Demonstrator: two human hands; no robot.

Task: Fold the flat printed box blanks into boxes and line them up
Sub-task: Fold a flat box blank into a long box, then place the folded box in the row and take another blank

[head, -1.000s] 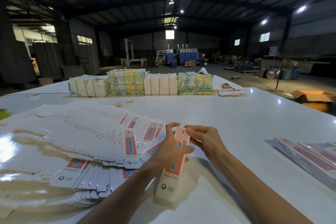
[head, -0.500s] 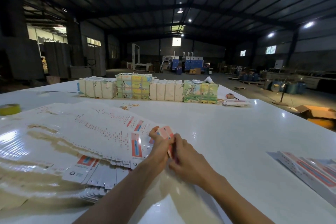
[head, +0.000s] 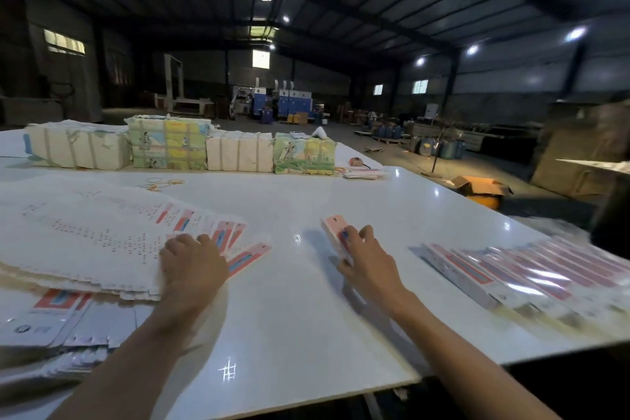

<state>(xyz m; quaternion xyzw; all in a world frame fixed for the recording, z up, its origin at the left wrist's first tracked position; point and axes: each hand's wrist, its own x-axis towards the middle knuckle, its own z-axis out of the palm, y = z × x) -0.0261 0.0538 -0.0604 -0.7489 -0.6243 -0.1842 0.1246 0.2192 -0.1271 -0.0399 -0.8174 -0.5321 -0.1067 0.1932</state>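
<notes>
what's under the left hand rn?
The left hand rests on the fanned stack of flat blanks, near its right edge. The print beneath the palm is covered; so is the table under the stack.

head cam | worn on head | faces forward-down, wide | close above table [head: 306,317] edge | warehouse hall behind

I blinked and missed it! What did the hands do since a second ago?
The hands split apart. The right hand moved right, holding the folded box, toward the row of finished boxes. The left hand let go and moved left onto the flat blanks. The wrapped bundles stayed put.
</notes>
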